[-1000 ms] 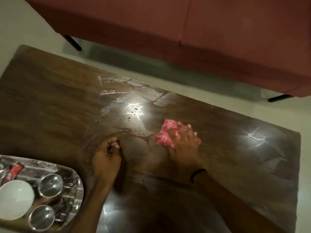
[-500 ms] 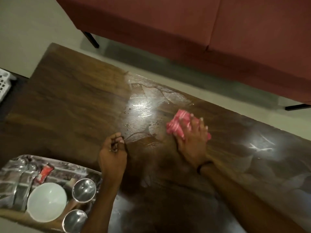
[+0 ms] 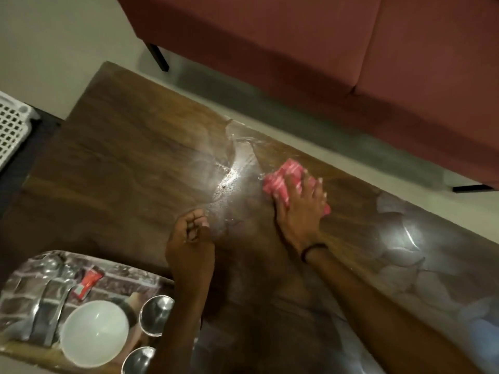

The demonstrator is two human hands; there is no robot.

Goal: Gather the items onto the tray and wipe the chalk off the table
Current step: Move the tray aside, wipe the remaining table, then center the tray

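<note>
We press the pink cloth (image 3: 283, 176) on the table (image 3: 121, 163).
Our right hand (image 3: 299, 209) lies flat on the cloth with its fingers spread. A white smear (image 3: 208, 163) shines just left of it. Our left hand (image 3: 190, 244) rests curled up on the table. The tray (image 3: 21, 268) with the bowl (image 3: 94, 333) sits by that wrist.

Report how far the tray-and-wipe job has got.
Done: the white bowl, two steel cups, cutlery and red packet sit on the tray. In hand: the right hand presses the pink cloth on the table near a whitish smear. To do: that smear and the cloudy patches at the right end.
</note>
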